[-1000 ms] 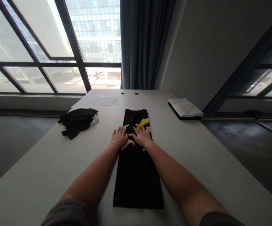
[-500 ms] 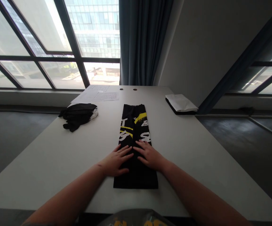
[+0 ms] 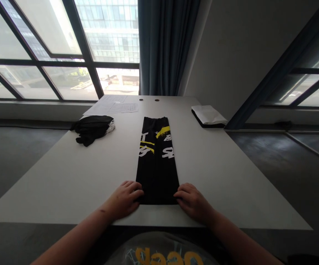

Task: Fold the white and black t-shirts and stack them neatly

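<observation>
A black garment (image 3: 159, 169) lies folded into a long strip on the white table, its near hem straight and its far edge slightly ruffled. White letters and yellow streaks cross its far half; a lengthwise line runs down its middle. I cannot tell what kind of garment it is. At its near left corner, my left hand (image 3: 125, 198) has its fingers curled and closed on the edge. My right hand (image 3: 194, 202) grips the near right corner in the same way. Both thumbs are partly hidden, and the cloth still rests flat.
A bunched black cloth with a white part (image 3: 93, 127) lies on the table (image 3: 115, 162) at left. Paper sheets (image 3: 109, 106) are behind it. A white folded cloth (image 3: 209, 115) sits on a black one at right. The table's front edge is close to me.
Both hands, spread flat on the garment's middle before, have moved apart and toward me to its near corners, fingers now curled. The view has shifted slightly.
</observation>
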Demonstrator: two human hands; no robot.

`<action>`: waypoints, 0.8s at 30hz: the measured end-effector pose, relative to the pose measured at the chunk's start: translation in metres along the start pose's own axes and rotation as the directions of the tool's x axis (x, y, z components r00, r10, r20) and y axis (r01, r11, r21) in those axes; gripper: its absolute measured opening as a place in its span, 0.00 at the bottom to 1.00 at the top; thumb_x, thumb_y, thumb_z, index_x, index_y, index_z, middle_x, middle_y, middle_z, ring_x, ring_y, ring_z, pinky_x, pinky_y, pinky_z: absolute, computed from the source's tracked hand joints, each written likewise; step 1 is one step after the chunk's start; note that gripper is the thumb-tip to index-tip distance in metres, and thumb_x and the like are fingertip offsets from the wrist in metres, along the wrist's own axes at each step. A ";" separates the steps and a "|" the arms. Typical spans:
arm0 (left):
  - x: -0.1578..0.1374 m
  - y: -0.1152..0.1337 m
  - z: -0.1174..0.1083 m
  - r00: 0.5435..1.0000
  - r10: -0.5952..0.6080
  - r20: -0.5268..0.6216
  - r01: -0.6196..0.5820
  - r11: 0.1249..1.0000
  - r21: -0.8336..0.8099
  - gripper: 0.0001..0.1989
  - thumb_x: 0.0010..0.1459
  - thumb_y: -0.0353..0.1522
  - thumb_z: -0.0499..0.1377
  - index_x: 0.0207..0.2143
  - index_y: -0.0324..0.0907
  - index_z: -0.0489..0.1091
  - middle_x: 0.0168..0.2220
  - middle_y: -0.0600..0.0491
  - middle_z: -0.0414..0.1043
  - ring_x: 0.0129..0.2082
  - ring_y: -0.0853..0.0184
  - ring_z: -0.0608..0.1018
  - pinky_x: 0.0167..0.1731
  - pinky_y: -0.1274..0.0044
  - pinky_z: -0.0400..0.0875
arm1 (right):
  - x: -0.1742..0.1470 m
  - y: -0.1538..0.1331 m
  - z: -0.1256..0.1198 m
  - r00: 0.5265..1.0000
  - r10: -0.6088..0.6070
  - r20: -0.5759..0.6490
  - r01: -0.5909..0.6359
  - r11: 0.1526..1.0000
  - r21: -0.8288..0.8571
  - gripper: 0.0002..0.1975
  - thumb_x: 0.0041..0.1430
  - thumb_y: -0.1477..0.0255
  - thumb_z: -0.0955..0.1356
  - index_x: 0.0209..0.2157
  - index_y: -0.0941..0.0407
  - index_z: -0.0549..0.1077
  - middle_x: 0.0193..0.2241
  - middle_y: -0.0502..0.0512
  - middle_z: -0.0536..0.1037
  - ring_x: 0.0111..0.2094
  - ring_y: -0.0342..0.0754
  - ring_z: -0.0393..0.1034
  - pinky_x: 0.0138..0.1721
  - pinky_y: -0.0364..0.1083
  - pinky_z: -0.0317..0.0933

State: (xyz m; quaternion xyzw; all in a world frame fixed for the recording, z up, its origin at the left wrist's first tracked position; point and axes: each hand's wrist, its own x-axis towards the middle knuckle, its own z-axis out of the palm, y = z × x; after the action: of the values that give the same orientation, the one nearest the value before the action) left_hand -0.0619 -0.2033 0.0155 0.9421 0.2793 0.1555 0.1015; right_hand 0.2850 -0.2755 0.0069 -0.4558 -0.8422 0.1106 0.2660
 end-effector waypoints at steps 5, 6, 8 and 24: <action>-0.013 0.014 0.007 0.992 -0.093 -0.081 0.100 0.992 0.083 0.09 0.59 0.26 0.57 0.40 0.44 0.72 0.38 0.51 0.75 0.37 0.63 0.76 0.43 0.68 0.72 | -0.012 -0.014 0.013 0.993 0.077 -0.090 -0.091 0.981 -0.173 0.13 0.65 0.80 0.65 0.47 0.55 0.77 0.38 0.59 0.77 0.40 0.53 0.71 0.45 0.53 0.65; -0.016 0.015 0.009 0.991 -0.101 -0.092 0.108 0.991 0.082 0.09 0.59 0.25 0.56 0.39 0.44 0.72 0.36 0.51 0.74 0.36 0.63 0.76 0.42 0.69 0.72 | -0.015 -0.015 0.014 0.991 0.074 -0.115 -0.095 0.978 -0.185 0.13 0.66 0.80 0.64 0.46 0.55 0.77 0.37 0.58 0.77 0.40 0.52 0.71 0.45 0.52 0.65; -0.020 0.016 0.011 0.986 -0.126 -0.112 0.135 0.988 0.076 0.10 0.59 0.24 0.55 0.38 0.44 0.72 0.34 0.52 0.73 0.34 0.64 0.76 0.41 0.70 0.72 | -0.021 -0.014 0.013 0.987 0.069 -0.144 -0.096 0.977 -0.193 0.13 0.67 0.80 0.63 0.44 0.55 0.77 0.35 0.57 0.77 0.38 0.52 0.71 0.45 0.52 0.65; 0.012 0.016 -0.001 0.993 0.111 0.036 -0.113 0.992 0.062 0.11 0.67 0.27 0.59 0.49 0.48 0.76 0.49 0.52 0.80 0.52 0.63 0.79 0.62 0.65 0.68 | 0.002 -0.005 0.013 0.990 -0.084 0.111 0.104 0.977 -0.188 0.23 0.69 0.80 0.65 0.61 0.48 0.76 0.59 0.58 0.77 0.64 0.57 0.67 0.69 0.69 0.53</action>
State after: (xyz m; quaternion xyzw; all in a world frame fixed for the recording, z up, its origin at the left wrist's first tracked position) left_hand -0.0446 -0.2098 0.0238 0.9614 0.2292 0.1365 0.0668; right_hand 0.2736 -0.2760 -0.0008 -0.4329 -0.8821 0.0388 0.1819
